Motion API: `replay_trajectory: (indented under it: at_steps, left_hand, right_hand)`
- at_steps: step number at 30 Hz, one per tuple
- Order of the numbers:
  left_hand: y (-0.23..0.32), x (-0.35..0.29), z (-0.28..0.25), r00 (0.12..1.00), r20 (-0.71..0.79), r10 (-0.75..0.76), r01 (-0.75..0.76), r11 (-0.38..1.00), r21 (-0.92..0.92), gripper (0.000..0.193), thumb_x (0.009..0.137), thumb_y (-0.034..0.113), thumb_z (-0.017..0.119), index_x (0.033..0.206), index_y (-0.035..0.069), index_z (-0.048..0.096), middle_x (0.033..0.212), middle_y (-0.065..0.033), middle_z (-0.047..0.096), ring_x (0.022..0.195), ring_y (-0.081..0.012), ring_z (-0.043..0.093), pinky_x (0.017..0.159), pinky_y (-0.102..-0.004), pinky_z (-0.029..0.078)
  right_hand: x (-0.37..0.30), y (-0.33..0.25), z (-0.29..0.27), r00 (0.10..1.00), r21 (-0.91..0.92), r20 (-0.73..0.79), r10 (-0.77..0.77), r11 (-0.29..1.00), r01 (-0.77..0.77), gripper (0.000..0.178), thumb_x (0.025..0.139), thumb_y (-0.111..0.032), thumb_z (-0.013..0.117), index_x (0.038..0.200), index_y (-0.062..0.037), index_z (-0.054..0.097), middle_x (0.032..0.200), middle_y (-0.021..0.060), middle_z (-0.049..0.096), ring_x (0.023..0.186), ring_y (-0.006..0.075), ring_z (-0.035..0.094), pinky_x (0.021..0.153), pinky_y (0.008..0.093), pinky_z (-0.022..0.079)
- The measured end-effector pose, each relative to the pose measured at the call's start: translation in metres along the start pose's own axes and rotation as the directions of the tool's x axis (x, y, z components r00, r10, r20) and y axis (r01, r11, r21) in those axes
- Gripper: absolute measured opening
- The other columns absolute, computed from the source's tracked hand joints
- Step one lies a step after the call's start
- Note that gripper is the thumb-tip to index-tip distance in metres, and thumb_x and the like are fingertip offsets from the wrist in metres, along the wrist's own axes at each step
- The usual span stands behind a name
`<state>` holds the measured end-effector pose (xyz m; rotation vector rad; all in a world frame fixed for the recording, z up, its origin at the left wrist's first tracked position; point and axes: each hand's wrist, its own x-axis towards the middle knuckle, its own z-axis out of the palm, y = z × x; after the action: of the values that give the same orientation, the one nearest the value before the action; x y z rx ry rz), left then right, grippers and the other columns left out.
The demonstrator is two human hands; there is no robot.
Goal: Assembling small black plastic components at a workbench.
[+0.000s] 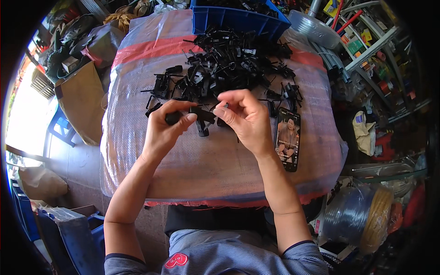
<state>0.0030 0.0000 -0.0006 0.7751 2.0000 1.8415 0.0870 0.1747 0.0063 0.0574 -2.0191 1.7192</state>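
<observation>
Between the fingers and thumb of my left hand [166,126] is a black plastic part [200,112], held level above the table. Close by on its right, my right hand [247,120] pinches a small greyish piece [226,105], too small to name. The fingertips of both hands are a short way apart. Just beyond them a large heap of black plastic parts [233,64] spreads over the table, with loose ones lying around its near edge. Some of those parts are hidden behind my hands.
A woven plastic sheet with red stripes [206,169] covers the table. A blue crate [224,20] of black parts stands at the far side. Right of my right forearm lies a phone [288,140] with its screen lit. Shelving [373,48] and a wire spool [353,213] flank the right.
</observation>
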Motion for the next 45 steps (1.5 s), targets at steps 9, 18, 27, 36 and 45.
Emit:
replay_trajectory:
  at_steps: [9, 18, 27, 36, 45]
  left_hand:
    - [-0.006, -0.006, 0.005, 1.000, 0.018, -0.007, 0.009, 0.991, -0.133, 0.021, 0.074, 0.011, 0.073, 0.088, -0.001, 0.061, 0.075, 0.0007, 0.054, 0.067, -0.0063, 0.051, 0.058, -0.0204, 0.040]
    - [0.006, -0.013, 0.011, 0.883, -0.032, 0.468, -0.448, 0.861, 0.240, 0.022, 0.065, 0.001, 0.073, 0.085, -0.001, 0.063, 0.080, -0.0074, 0.059, 0.064, -0.0128, 0.054, 0.056, -0.0239, 0.043]
    - [0.010, -0.014, 0.008, 0.857, 0.007, 0.516, -0.509, 0.842, 0.178, 0.022, 0.065, 0.000, 0.072, 0.084, -0.001, 0.062, 0.079, -0.0081, 0.058, 0.063, -0.0142, 0.055, 0.056, -0.0247, 0.043]
    - [-0.002, 0.002, -0.005, 0.966, -0.074, -0.247, 0.178, 0.845, -0.504, 0.013, 0.075, 0.011, 0.067, 0.083, 0.001, 0.063, 0.061, -0.0013, 0.054, 0.051, -0.0076, 0.045, 0.048, -0.0208, 0.034]
    - [-0.007, -0.009, 0.017, 0.948, 0.171, -0.270, 0.320, 0.814, -0.485, 0.011, 0.080, 0.013, 0.065, 0.081, 0.004, 0.059, 0.061, 0.0015, 0.050, 0.054, -0.0060, 0.044, 0.048, -0.0206, 0.033]
  right_hand:
    - [-0.001, -0.001, 0.012, 0.979, 0.018, 0.037, -0.198, 0.980, 0.197, 0.009, 0.084, -0.006, 0.061, 0.092, -0.0030, 0.060, 0.092, 0.0029, 0.058, 0.080, 0.0062, 0.054, 0.069, 0.0192, 0.045]
    - [-0.006, 0.016, 0.011, 0.879, 0.598, 0.387, 0.277, 0.650, -0.468, 0.006, 0.088, -0.012, 0.055, 0.086, -0.0072, 0.054, 0.082, -0.0020, 0.056, 0.076, 0.0040, 0.050, 0.069, 0.0161, 0.040]
    - [-0.008, 0.023, 0.018, 0.800, 0.737, 0.502, 0.329, 0.322, -0.595, 0.004, 0.087, -0.009, 0.055, 0.085, -0.0049, 0.055, 0.084, 0.0058, 0.060, 0.077, 0.0137, 0.057, 0.072, 0.0268, 0.047]
    - [-0.008, -0.010, 0.023, 0.945, -0.394, 0.261, -0.197, 0.872, 0.291, 0.047, 0.072, -0.010, 0.071, 0.114, -0.0001, 0.051, 0.095, 0.0088, 0.059, 0.084, 0.0209, 0.056, 0.078, 0.0314, 0.045]
    - [-0.010, 0.001, 0.026, 0.914, -0.655, 0.242, -0.326, 0.640, 0.402, 0.035, 0.067, 0.002, 0.067, 0.100, 0.0012, 0.056, 0.085, 0.0128, 0.058, 0.075, 0.0273, 0.057, 0.066, 0.0334, 0.048]
